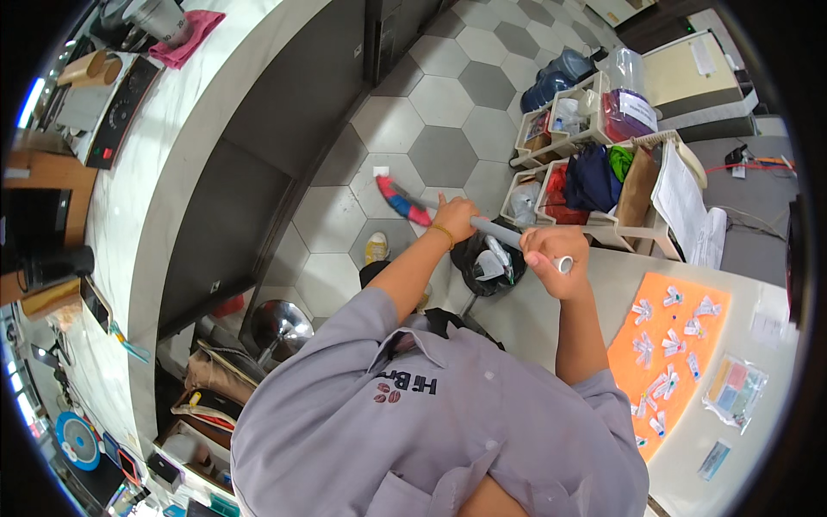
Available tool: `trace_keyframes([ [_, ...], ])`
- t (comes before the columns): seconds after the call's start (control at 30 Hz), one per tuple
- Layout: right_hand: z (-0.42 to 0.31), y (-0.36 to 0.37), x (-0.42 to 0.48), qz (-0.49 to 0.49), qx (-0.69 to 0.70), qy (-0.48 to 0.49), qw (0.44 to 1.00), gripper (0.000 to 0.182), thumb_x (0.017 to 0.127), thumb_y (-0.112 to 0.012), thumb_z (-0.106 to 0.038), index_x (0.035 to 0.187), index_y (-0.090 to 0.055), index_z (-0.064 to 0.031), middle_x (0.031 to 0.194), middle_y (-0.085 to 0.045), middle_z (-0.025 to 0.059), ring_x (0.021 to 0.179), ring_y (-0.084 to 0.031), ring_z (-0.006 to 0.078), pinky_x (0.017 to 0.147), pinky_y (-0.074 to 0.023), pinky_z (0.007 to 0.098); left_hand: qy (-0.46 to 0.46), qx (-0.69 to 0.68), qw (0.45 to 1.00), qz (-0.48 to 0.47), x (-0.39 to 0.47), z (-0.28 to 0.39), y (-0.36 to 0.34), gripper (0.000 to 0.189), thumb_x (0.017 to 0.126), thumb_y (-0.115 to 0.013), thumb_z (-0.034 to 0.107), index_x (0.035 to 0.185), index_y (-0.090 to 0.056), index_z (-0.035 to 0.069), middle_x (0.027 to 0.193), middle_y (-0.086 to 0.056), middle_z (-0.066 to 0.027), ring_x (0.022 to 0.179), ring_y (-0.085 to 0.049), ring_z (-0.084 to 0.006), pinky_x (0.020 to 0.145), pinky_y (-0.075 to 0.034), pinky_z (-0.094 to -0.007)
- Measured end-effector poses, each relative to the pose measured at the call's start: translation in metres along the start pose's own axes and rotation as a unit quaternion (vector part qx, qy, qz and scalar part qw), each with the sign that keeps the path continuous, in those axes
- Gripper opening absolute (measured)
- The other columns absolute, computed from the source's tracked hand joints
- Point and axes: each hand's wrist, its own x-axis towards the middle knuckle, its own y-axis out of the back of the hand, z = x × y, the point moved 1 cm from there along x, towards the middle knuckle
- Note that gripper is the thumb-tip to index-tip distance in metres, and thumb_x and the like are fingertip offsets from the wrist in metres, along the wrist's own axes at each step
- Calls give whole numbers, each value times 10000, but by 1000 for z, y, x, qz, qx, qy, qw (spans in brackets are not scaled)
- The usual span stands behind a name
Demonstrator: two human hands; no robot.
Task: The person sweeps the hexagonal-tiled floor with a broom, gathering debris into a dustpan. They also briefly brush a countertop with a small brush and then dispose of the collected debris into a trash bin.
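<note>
My left hand [456,218], with a braided band at its wrist, grips the grey handle [496,232] of a broom. Higher up, near the pole's white open end, my right hand [557,258] is closed around the same handle. Down on the tiles lies the broom's head, with pink and blue bristles [399,201], slightly blurred. A small white scrap [381,171] is on the floor at the far tip of the bristles. Below the handle, a bin lined with a black bag [471,262] holds wrappers.
Dark cabinets [258,148] under a marble counter [194,84] line the left. At right are plastic bins [585,220] and blue water bottles [549,87]. An orange sheet [672,388] with small packets covers part of a desk. My yellow shoe [376,247] shows below.
</note>
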Motion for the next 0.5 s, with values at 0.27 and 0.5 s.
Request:
trace_keyframes([
  [0.27, -5, -21, 45, -52, -76, 23, 995, 296, 715, -734, -67, 563, -480, -47, 555, -534, 66, 492, -531, 251, 562, -473, 332, -29, -113, 987, 111, 40, -15, 43, 322, 768, -730, 393, 649, -636, 108, 854, -607, -43, 926, -587, -274, 1022, -308, -606],
  [0.5, -73, -14, 98, -21, 4, 170, 985, 361, 839, -709, -196, 573, -479, -111, 662, -667, 9, 648, -664, 196, 574, -497, 288, -134, -206, 959, 143, -34, 7, 159, 354, 705, -770, 398, 832, -617, 105, 853, -600, -67, 917, -577, -300, 966, -373, -503],
])
